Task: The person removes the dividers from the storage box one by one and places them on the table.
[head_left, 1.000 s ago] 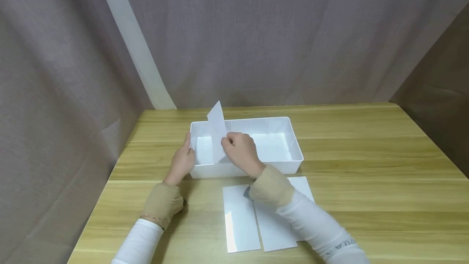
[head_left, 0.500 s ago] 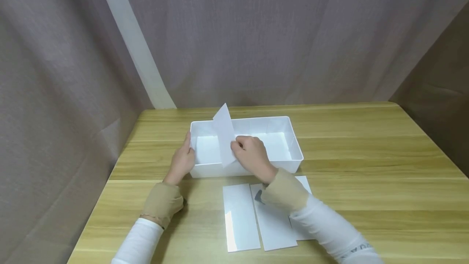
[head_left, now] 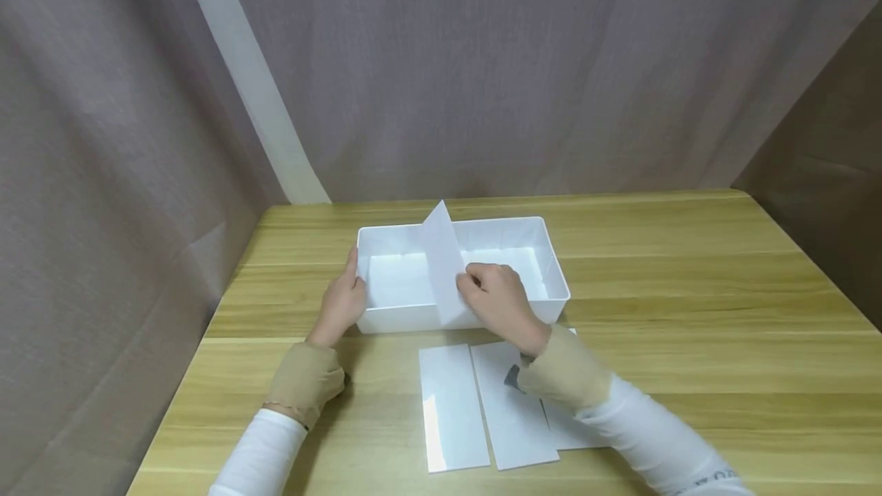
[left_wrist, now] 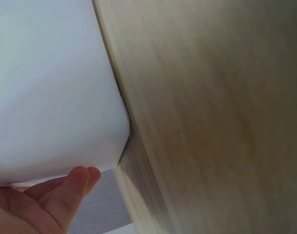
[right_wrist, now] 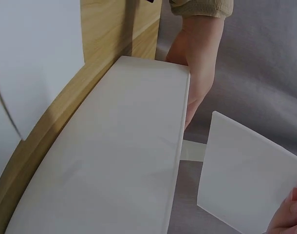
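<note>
In the head view a long white box, with no lid, stands on the table. My left hand holds its left end, index finger stretched along the outside and thumb at the near corner. Its fingertips meet the wall in the left wrist view. My right hand pinches a thin white rectangular panel by its right edge, between thumb and curled fingers. Tilted, the panel stands crosswise over the box's middle, its far corner above the back rim. The right wrist view shows it beyond the front wall.
Several more white panels lie flat in front of the box: a glossy left one, a middle one and another partly under the right forearm. The wooden table backs onto a grey curtain.
My right hand has carried the panel rightward and slightly nearer, from the box's left part to its middle. My left hand and the box have stayed in place.
</note>
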{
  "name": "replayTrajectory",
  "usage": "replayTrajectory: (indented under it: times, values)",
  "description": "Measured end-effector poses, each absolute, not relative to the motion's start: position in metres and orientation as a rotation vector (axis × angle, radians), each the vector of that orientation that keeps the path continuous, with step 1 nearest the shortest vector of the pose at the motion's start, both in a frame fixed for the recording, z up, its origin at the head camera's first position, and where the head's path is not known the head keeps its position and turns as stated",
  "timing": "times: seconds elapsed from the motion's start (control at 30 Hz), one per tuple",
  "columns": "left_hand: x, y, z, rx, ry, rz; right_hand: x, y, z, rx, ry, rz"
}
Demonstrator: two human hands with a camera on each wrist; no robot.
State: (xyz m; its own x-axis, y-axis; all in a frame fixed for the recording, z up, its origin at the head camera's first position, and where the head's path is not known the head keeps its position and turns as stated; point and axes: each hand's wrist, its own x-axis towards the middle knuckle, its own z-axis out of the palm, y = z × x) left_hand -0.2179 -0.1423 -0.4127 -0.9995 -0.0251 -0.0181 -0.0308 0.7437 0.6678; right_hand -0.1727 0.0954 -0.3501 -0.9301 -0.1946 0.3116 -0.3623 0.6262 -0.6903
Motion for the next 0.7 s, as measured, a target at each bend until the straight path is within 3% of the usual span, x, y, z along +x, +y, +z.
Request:
replayTrajectory:
  times: [0.7]
  values:
    - [-0.216, -0.143, -0.413, -0.039, 2.943, 1.128, -0.153, 0.131, -0.358, 0.432, -2.685, 1.149]
